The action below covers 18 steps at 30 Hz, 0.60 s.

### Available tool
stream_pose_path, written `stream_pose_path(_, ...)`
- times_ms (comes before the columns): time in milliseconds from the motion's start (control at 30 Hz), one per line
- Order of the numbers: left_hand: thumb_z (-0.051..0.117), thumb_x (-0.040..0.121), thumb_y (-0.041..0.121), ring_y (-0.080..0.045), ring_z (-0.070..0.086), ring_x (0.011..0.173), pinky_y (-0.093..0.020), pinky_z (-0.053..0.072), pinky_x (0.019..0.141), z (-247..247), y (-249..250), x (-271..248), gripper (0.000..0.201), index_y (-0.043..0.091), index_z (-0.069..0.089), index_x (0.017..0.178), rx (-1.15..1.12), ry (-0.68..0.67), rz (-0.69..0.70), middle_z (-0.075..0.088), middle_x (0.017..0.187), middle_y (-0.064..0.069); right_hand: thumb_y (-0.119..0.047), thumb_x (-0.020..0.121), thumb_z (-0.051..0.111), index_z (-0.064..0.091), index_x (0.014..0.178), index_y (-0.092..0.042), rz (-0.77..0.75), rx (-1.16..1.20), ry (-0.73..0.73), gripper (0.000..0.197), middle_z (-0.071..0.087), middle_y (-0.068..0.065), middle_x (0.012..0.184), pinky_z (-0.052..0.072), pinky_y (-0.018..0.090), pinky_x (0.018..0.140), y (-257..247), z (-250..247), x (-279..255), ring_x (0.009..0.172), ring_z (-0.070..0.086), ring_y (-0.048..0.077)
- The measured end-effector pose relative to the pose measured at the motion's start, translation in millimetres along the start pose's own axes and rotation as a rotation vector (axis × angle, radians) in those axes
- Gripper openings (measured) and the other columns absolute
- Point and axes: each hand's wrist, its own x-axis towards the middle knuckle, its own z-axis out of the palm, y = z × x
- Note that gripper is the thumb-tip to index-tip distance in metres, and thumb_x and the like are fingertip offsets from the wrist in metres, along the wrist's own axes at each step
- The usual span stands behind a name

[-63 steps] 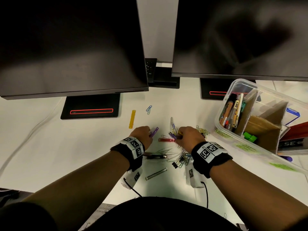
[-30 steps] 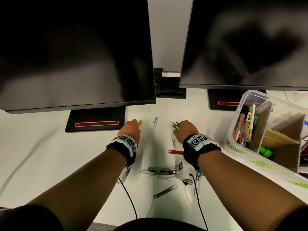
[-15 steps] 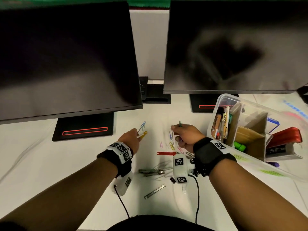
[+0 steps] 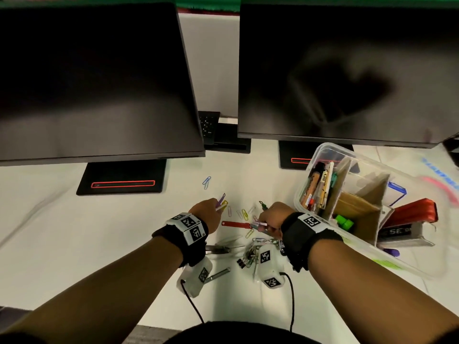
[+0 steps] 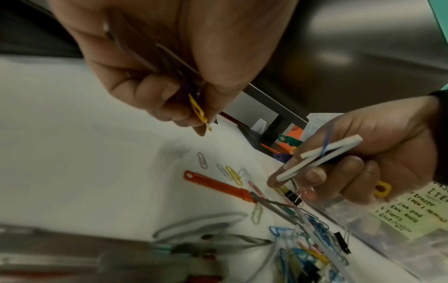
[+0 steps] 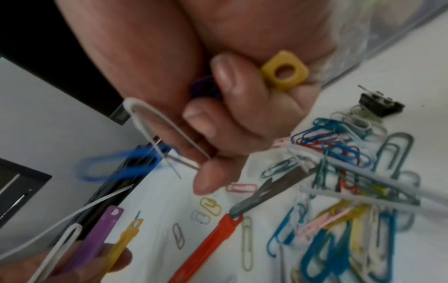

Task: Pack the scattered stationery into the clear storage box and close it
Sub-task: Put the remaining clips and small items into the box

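My left hand (image 4: pixel 216 207) pinches a small bundle: a purple plastic strip (image 6: pixel 97 239), a yellow strip (image 5: pixel 198 113) and a white clip. My right hand (image 4: pixel 261 223), just right of it, grips several clips, among them a large white paper clip (image 5: pixel 322 159) and a green one. Between the hands, a red plastic strip (image 4: pixel 236 224) and loose paper clips lie on the white desk. A tangled pile of paper clips (image 4: pixel 255 252) and small binder clips sits under my right wrist. The clear storage box (image 4: pixel 301 189) stands open at the right, holding pens and cardboard dividers.
Two dark monitors (image 4: pixel 99 83) on black stands (image 4: pixel 121 180) fill the back of the desk. A blue paper clip (image 4: pixel 206 182) lies farther back. A metal tool (image 4: pixel 218 249) and a metal rod (image 4: pixel 218 273) lie near my left wrist. Red and grey items (image 4: pixel 409 219) sit right of the box.
Both hands reached toward the monitors, took a yellow strip and a green clip, then drew back. My right hand has dropped close to the clip pile.
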Motion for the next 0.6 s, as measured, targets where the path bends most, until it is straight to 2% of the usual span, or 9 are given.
stream_pose_path(100,0.037,0.1,0.029,-0.032,0.055,0.091,-0.032,0.041,0.079,5.0,3.7,-2.4,0.03,0.003,0.05,0.108,-0.039,-0.035,0.006,0.06,0.107,-0.017,-0.008,0.089,0.055,0.047,0.062,-0.014,0.012,-0.042,0.007,0.029,0.052,0.001,0.065,0.048,0.015,0.046,0.9,-0.6,-2.6,0.047,0.055,0.007)
stream_pose_path(200,0.037,0.099,0.022,-0.025,0.046,0.078,-0.035,0.04,0.073,10.6,7.3,-3.0,0.017,0.008,0.045,0.097,-0.156,-0.106,0.013,0.059,0.107,-0.026,-0.011,0.092,0.05,0.054,0.058,-0.008,0.044,-0.21,0.004,0.034,0.057,0.002,0.047,0.04,0.017,0.039,2.6,1.3,-6.4,0.04,0.052,0.009)
stream_pose_path(267,0.037,0.099,0.021,-0.031,0.055,0.082,-0.04,0.047,0.078,9.0,10.3,-4.4,0.017,0.007,0.045,0.099,-0.203,-0.148,0.023,0.059,0.113,-0.027,-0.011,0.092,0.049,0.055,0.057,-0.005,0.042,-0.229,0.0,0.037,0.057,0.003,0.044,0.038,0.016,0.037,4.2,2.9,-7.6,0.036,0.052,0.008)
stream_pose_path(333,0.036,0.1,0.021,-0.034,0.063,0.09,-0.035,0.05,0.078,6.1,13.0,-7.0,0.023,0.003,0.047,0.108,-0.188,-0.183,0.039,0.063,0.105,-0.021,-0.01,0.092,0.048,0.053,0.056,-0.004,0.037,-0.239,-0.009,0.037,0.056,0.006,0.053,0.035,0.014,0.033,4.1,3.6,-9.0,0.027,0.046,0.006)
stream_pose_path(367,0.036,0.1,0.021,-0.028,0.064,0.081,-0.029,0.05,0.071,4.2,14.4,-8.5,0.021,0.005,0.047,0.106,-0.198,-0.203,0.062,0.063,0.092,-0.015,-0.011,0.092,0.048,0.053,0.057,-0.005,0.036,-0.236,-0.008,0.036,0.056,0.007,0.056,0.033,0.015,0.03,3.4,4.0,-8.6,0.022,0.041,0.005)
stream_pose_path(433,0.038,0.1,0.02,-0.015,0.055,0.062,-0.02,0.041,0.056,1.8,19.7,-13.7,0.011,0.012,0.042,0.095,-0.212,-0.253,0.117,0.055,0.071,-0.001,-0.011,0.091,0.05,0.054,0.058,-0.005,0.041,-0.19,-0.013,0.034,0.057,0.007,0.058,0.031,0.017,0.033,1.5,5.6,-8.6,0.02,0.037,0.006)
stream_pose_path(500,0.047,0.096,0.019,-0.014,0.049,0.061,-0.02,0.037,0.055,0.2,23.7,-16.7,0.01,0.017,0.042,0.088,-0.236,-0.303,0.154,0.054,0.071,0.001,-0.008,0.091,0.051,0.054,0.06,-0.005,0.043,-0.103,-0.031,0.031,0.058,0.006,0.049,0.031,0.019,0.036,0.0,8.9,-9.7,0.022,0.036,0.007)
stream_pose_path(567,0.055,0.091,0.019,-0.013,0.047,0.061,-0.022,0.036,0.054,-1.0,24.4,-18.0,0.011,0.019,0.044,0.092,-0.266,-0.345,0.174,0.057,0.079,0.0,-0.004,0.09,0.05,0.055,0.062,-0.005,0.027,0.002,-0.038,0.028,0.053,0.001,0.033,0.03,0.02,0.035,-1.2,14.4,-12.1,0.024,0.036,0.009)
stream_pose_path(600,0.054,0.09,0.018,-0.013,0.046,0.061,-0.022,0.035,0.055,-1.9,23.7,-18.3,0.011,0.02,0.044,0.094,-0.266,-0.351,0.194,0.058,0.079,-0.001,-0.003,0.089,0.05,0.056,0.063,-0.006,0.006,0.026,-0.033,0.027,0.053,0.0,0.033,0.03,0.021,0.037,-2.0,17.9,-12.9,0.027,0.039,0.011)
